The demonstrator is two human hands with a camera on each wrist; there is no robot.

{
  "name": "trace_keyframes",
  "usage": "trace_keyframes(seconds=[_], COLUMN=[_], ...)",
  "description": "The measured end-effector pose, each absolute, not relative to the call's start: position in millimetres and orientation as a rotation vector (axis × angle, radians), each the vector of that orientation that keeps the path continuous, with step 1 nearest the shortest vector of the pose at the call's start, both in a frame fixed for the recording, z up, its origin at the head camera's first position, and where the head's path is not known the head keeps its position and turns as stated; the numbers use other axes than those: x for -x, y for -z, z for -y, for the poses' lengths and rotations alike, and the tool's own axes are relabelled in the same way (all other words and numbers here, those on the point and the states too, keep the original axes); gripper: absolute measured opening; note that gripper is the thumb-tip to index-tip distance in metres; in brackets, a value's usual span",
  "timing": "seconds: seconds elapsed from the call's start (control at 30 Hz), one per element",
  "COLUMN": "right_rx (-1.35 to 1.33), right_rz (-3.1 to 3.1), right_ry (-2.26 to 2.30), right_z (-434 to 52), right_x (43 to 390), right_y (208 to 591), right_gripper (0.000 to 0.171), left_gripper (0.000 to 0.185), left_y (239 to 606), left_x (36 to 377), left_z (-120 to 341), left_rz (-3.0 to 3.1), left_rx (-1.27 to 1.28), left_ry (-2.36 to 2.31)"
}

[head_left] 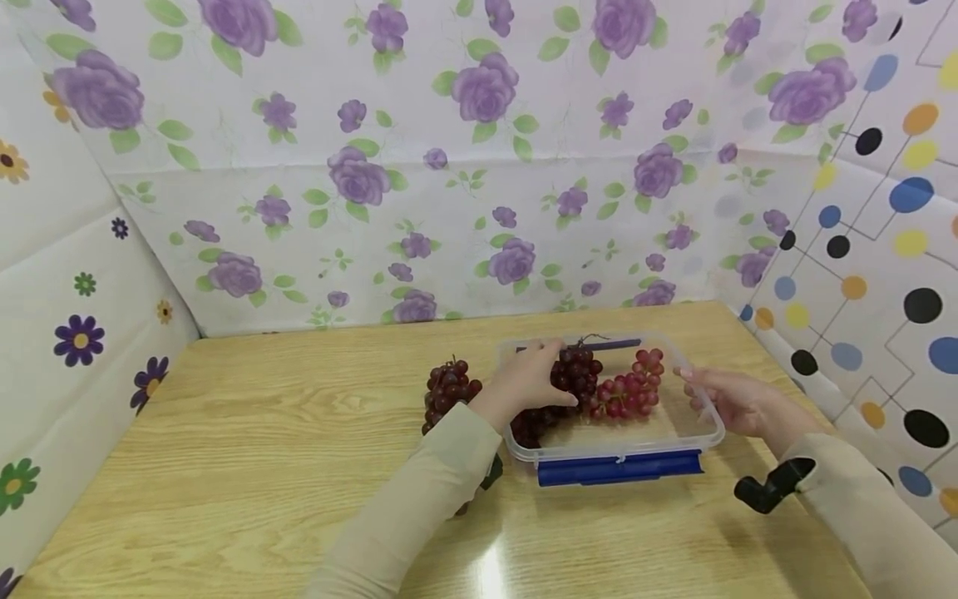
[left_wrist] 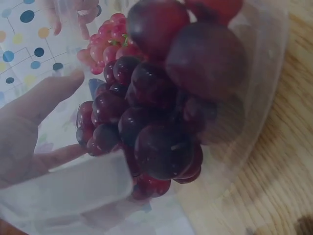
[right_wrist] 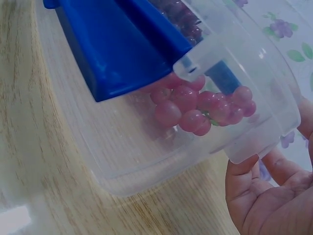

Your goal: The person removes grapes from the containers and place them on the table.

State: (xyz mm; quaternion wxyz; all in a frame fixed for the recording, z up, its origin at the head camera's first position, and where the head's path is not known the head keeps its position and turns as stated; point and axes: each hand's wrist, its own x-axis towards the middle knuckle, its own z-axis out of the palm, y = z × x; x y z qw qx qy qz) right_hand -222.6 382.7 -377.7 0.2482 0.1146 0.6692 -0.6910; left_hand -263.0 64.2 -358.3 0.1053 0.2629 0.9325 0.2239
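A clear plastic container point(head_left: 677, 426) with a blue clasp point(head_left: 621, 468) on its near side stands on the table. Dark red grapes point(head_left: 576, 372) lie in its left half, and a bunch of pink grapes point(head_left: 627, 394) lies beside them. Over the dark grapes is my left hand point(head_left: 528, 378), thumb and fingers spread. In the left wrist view the thumb point(left_wrist: 54, 90) stands off from the grapes, while a finger reaches up to them. At the container's right end, my right hand point(right_wrist: 279, 196) pinches the projecting clear tab point(right_wrist: 252, 147) between thumb and fingers.
Another bunch of dark grapes point(head_left: 449, 391) lies on the wooden table point(head_left: 299, 449), just left of the container and partly behind the left forearm. A flowered sheet point(head_left: 419, 208) hangs along the back; a dotted sheet point(head_left: 883, 291) closes the right side.
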Motion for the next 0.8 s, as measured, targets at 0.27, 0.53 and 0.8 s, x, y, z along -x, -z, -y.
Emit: trace_keyframes(seconds=[0.27, 0.53, 0.8], right_rx=[-0.331, -0.297, -0.269], right_rz=[-1.867, -1.93, -2.024], right_ry=[1.852, 1.81, 1.748], right_z=[-384.4, -384.4, -382.9], right_x=[221.7, 222.2, 224.6], right_y=[379.1, 379.9, 378.6], right_gripper=[0.02, 0.022, 0.014], left_gripper=[0.085, 0.086, 0.089], left_y=[358.3, 361.0, 362.9], left_x=[262.9, 265.4, 263.3], left_z=[-69.6, -69.1, -67.7], left_rz=[-2.765, -2.75, -2.795], left_rx=[-0.74, -0.784, -0.834], left_ry=[-0.545, -0.531, -0.438])
